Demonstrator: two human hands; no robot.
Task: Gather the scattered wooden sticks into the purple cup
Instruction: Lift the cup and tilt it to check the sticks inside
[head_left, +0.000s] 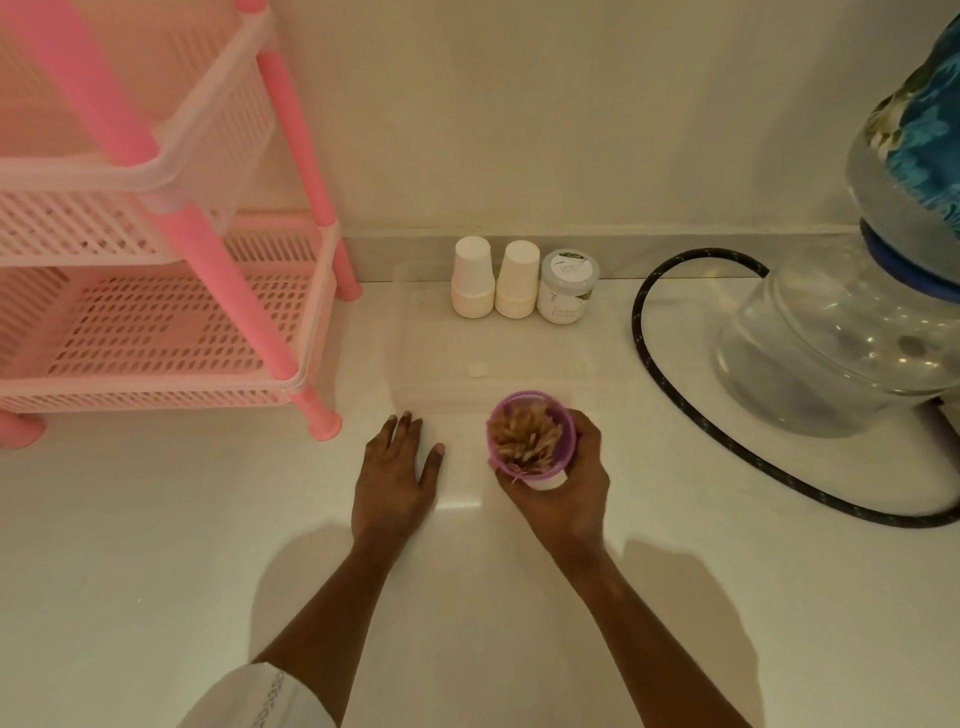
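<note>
The left grip (397, 470) is laid flat and spread on the surface (156, 571). Just beyond, the right grip (566, 488) is clamped round the tilted purple cup (568, 448), wooden sticks (524, 441) bunched inside. Gathering is judged done; the cup need only be stood upright.

White counter (156, 519) bears pink rack (156, 332), clear tray (441, 353), black hose (635, 317), water jug (831, 353).

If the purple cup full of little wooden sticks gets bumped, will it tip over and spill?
Probably. The small purple plastic cup looks narrow, with no lid, so tipping would likely scatter the thin wooden sticks filling it. It seems light: the right hand holds it alone.
</note>
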